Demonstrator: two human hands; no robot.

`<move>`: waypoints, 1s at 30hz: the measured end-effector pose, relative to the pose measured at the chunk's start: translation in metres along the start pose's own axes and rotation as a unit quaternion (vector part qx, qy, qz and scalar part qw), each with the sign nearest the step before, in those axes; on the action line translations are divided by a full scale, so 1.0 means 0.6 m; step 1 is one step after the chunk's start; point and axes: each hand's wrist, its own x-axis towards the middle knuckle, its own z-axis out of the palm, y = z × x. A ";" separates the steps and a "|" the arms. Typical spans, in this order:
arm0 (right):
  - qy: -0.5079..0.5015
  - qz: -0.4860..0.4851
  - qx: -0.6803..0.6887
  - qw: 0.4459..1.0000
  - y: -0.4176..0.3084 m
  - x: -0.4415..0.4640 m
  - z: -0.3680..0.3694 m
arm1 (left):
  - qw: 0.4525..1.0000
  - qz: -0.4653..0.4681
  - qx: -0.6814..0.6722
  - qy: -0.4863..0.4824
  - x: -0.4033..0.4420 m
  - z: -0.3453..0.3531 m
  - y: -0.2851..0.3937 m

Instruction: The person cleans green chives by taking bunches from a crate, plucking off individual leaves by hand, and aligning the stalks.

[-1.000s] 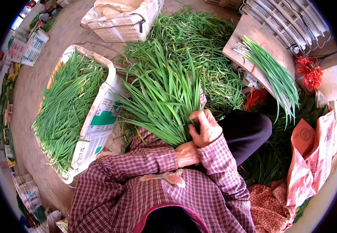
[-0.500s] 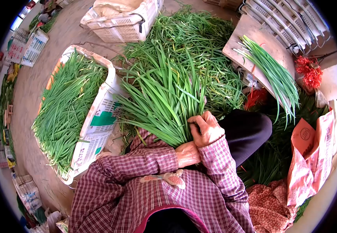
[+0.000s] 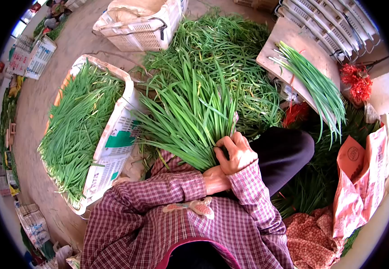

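A large bunch of garlic chives [image 3: 192, 116] rests over my lap, its leaf tips fanning away from me. My left hand [image 3: 217, 178] is wrapped round the lower end of the bunch, with its fingers mostly hidden under the leaves and behind my other hand. Just above that wrist, my right hand [image 3: 237, 153] is closed, thumb and curled fingers pinching leaves at the bunch's right edge. Exactly which leaves it pinches is hidden.
On the left stands a white crate [image 3: 129, 96] full of chives. A loose chive heap [image 3: 243, 58] lies ahead. To the right, a tied bundle [image 3: 313, 87] lies on a board [image 3: 273, 56], near red ties [image 3: 356, 83] and a pink sack [image 3: 360, 184]. Another crate [image 3: 143, 36] stands behind.
My right hand has shifted slightly down and left along the bunch, its fingers more curled. My left hand stays nearly in place round the chives.
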 end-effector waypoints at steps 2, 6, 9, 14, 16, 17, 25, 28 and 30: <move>0.004 0.022 0.024 0.999 0.004 -0.007 0.004 | 0.996 -0.061 -0.067 -0.023 0.001 0.002 0.004; 0.004 -0.013 0.031 0.999 -0.008 -0.034 -0.013 | 0.457 0.133 0.878 -0.047 0.016 -0.004 0.065; -0.019 -0.052 0.093 0.994 -0.011 -0.043 -0.014 | 0.724 -0.014 0.668 -0.172 0.028 -0.019 0.104; -0.075 0.093 0.322 0.939 0.020 -0.061 0.011 | 0.247 0.131 0.952 -0.127 0.030 -0.004 0.084; -0.078 0.162 0.550 0.816 0.034 -0.059 0.020 | 0.135 0.179 0.969 -0.104 0.015 0.005 0.039; -0.084 0.234 0.696 0.673 0.036 -0.059 0.019 | 0.287 0.147 0.935 -0.149 0.023 0.003 0.027; 0.144 -0.013 -0.158 0.977 0.138 0.076 -0.030 | 0.481 0.171 0.846 -0.150 0.034 -0.005 0.020; 0.107 0.002 0.033 0.994 0.070 0.097 -0.023 | 0.508 0.104 0.817 -0.252 0.059 -0.010 0.125; 0.034 -0.049 0.164 0.985 -0.007 0.102 -0.018 | 0.547 0.015 0.753 -0.365 0.064 -0.006 0.126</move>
